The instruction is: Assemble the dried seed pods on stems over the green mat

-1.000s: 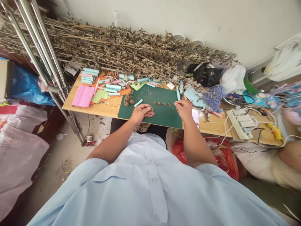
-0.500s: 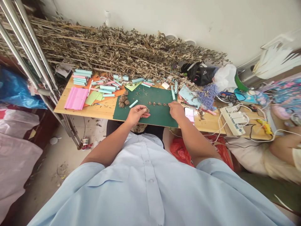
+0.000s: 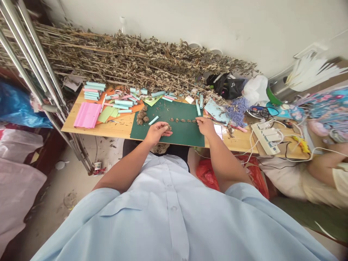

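My left hand [image 3: 157, 133] is closed near the front edge of the green mat [image 3: 174, 135], pinching a small brown clump of dried plant [image 3: 169, 127] between thumb and fingers. At the right end of a row of small dried clumps [image 3: 183, 120] on the mat, my right hand [image 3: 206, 127] has its fingers pressed together. Whatever they hold is too small to make out. A pile of larger dried balls [image 3: 142, 115] lies on the mat's left part, with a light blue paper roll [image 3: 153, 120] beside it.
Dried plant stems [image 3: 130, 58] are heaped along the wall. Paper rolls [image 3: 122, 102] and pink paper [image 3: 87, 114] lie left. Purple yarn [image 3: 237, 110] and a corded power strip [image 3: 265, 136] lie right. Metal poles [image 3: 45, 72] stand left; another person's arm [image 3: 323, 165] shows at right.
The view has shifted slightly. My right hand has moved a little away from the end of the row; my left hand keeps its pinch on the clump.
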`<state>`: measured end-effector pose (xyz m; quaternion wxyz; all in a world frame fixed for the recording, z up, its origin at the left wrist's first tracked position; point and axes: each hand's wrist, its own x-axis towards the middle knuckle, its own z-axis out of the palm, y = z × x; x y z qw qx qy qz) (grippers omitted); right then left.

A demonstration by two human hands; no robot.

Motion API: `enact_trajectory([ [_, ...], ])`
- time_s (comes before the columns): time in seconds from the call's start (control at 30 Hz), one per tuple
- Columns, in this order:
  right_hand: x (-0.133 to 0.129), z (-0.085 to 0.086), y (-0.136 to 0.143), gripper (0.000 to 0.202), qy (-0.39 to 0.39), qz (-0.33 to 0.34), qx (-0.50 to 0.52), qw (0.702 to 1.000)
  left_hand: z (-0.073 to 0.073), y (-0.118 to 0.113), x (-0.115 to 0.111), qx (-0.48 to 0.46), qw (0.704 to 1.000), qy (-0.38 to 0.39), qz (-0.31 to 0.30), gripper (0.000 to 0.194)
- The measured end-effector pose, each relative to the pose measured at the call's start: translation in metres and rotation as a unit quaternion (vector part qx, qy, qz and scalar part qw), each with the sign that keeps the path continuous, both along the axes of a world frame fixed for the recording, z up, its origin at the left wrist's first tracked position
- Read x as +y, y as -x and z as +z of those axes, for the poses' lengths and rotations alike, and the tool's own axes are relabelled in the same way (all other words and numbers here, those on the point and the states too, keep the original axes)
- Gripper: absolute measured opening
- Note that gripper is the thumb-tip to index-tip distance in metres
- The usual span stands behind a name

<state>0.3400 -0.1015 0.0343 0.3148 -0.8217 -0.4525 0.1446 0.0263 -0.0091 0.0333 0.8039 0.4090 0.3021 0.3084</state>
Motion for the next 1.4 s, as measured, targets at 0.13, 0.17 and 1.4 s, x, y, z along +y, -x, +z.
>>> enact_trajectory([
  [0.13,0.0,0.013,0.028,0.03,-0.078,-0.001,-0.022,0.997,0.003,0.002,-0.001,-0.013,1.0,0.011,-0.008,0.048],
  [0.17,0.0,0.016,0.041,0.03,-0.088,0.021,-0.003,0.996,0.003,0.002,-0.001,-0.017,1.0,0.016,-0.012,0.048],
  [1.4,0.009,0.019,0.143,0.035,-0.102,0.168,0.209,0.958,0.0,0.008,0.002,-0.056,0.996,0.034,-0.058,0.05],
])
